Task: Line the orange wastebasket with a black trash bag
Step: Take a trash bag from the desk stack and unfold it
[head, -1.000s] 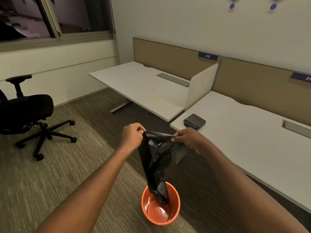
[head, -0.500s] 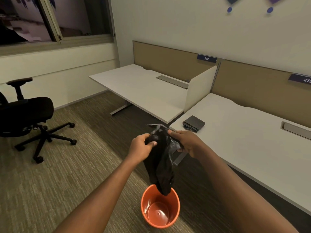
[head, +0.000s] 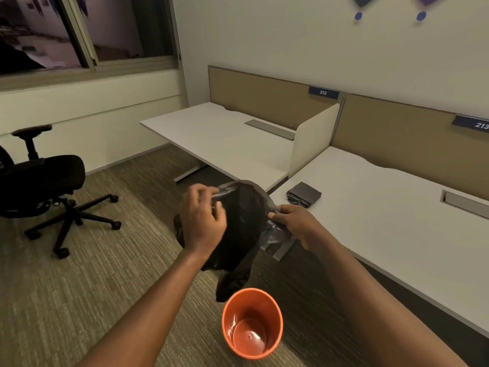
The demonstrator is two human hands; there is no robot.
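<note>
The orange wastebasket (head: 252, 324) stands on the carpet below my hands, with nothing inside. A black trash bag (head: 243, 234) hangs in the air above and a little behind it, its mouth puffed open and its bottom tip near the basket's far rim. My right hand (head: 293, 223) pinches the bag's right edge. My left hand (head: 202, 221) is blurred at the bag's left edge, fingers curled around the thin plastic rim.
A stack of folded black bags (head: 304, 194) lies on the corner of the white desk (head: 383, 221) at right. A second desk (head: 225, 139) stands behind it. A black office chair (head: 45, 186) sits on the carpet at left.
Both hands have lifted the bag out of the basket and pulled its mouth apart, so it has billowed open. My left hand is regripping the rim. The view has tilted down slightly.
</note>
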